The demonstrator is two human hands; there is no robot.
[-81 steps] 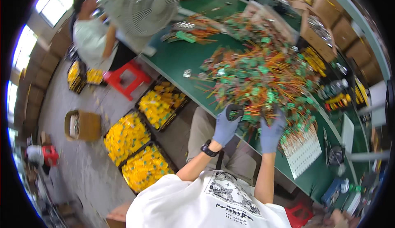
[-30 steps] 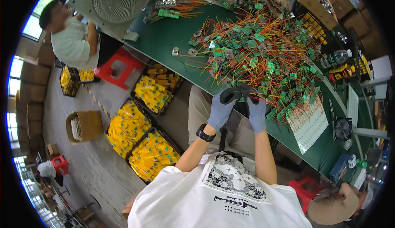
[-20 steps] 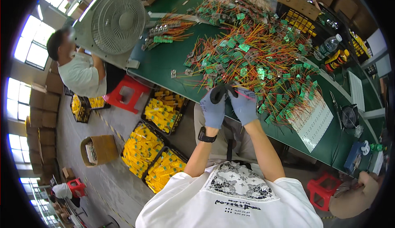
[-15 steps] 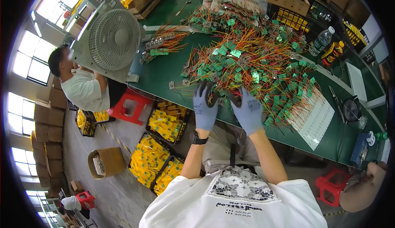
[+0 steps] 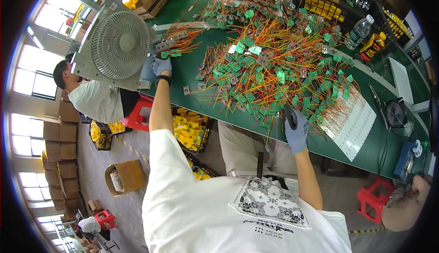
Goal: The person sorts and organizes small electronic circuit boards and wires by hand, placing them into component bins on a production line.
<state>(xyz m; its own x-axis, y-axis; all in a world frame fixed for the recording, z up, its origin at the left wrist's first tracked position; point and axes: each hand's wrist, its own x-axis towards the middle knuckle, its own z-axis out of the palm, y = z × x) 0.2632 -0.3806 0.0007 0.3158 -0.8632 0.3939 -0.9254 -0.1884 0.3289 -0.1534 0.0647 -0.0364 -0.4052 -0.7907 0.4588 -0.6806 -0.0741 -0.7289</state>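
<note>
My left hand [image 5: 161, 65], in a grey glove with a dark wristband behind it, reaches to the near edge of a small group of wired green circuit boards [image 5: 171, 53], beside the fan. Its fingers look closed; whatever they hold is hidden. At the front edge of the big heap of green boards with red and yellow wires [image 5: 270, 72] is my right hand [image 5: 296, 127], also gloved. The fingers there are loosely bent and apart from the thumb, with nothing visible between them.
A grey fan [image 5: 121, 45] stands at the table's left end, with a seated person [image 5: 93, 97] beyond. White perforated panel [image 5: 354, 134], bottles [image 5: 360, 32] and a small black fan [image 5: 394, 114] lie to the right. Crates of yellow parts [image 5: 190, 132] sit below the table's left edge.
My left hand has moved from the table's front edge out left to the small group of boards. My right hand has shifted slightly right and down, away from the left one.
</note>
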